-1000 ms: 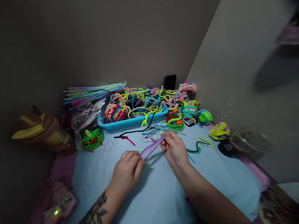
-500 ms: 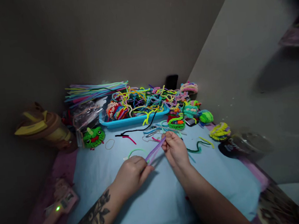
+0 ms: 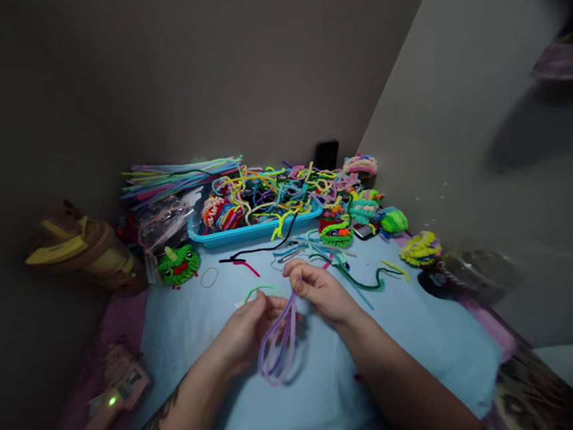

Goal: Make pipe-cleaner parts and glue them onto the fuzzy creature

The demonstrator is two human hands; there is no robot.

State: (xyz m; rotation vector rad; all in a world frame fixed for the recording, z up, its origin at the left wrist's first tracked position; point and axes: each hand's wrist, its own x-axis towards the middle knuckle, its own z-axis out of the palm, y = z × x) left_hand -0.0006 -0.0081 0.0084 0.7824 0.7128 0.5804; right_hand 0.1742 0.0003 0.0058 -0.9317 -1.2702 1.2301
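Observation:
Between finger and thumb, my right hand (image 3: 323, 292) pinches the gathered top of a bunch of purple pipe cleaners (image 3: 282, 342). They are bent into long loops, purple and paler lilac, that hang down over the table. My left hand (image 3: 249, 332) is beside the loops on their left, thumb up and fingers apart, some of them reaching behind the strands. It does not grip them. Behind my left hand lies a curved light green pipe cleaner (image 3: 257, 290). Beyond my right hand are dark green and blue strands (image 3: 360, 282).
A blue tray (image 3: 248, 233) heaped with coloured pipe cleaners stands at the back. Long straight pipe cleaners (image 3: 177, 177) lie behind it. A green frog-like piece (image 3: 179, 264), a brown cup (image 3: 83, 249) and a pink device (image 3: 123, 383) are leftward. A yellow fuzzy piece (image 3: 421, 249) sits at right.
My left hand has let go of the purple pipe cleaners and opened. Their loops now hang down from my right hand, which has moved slightly left.

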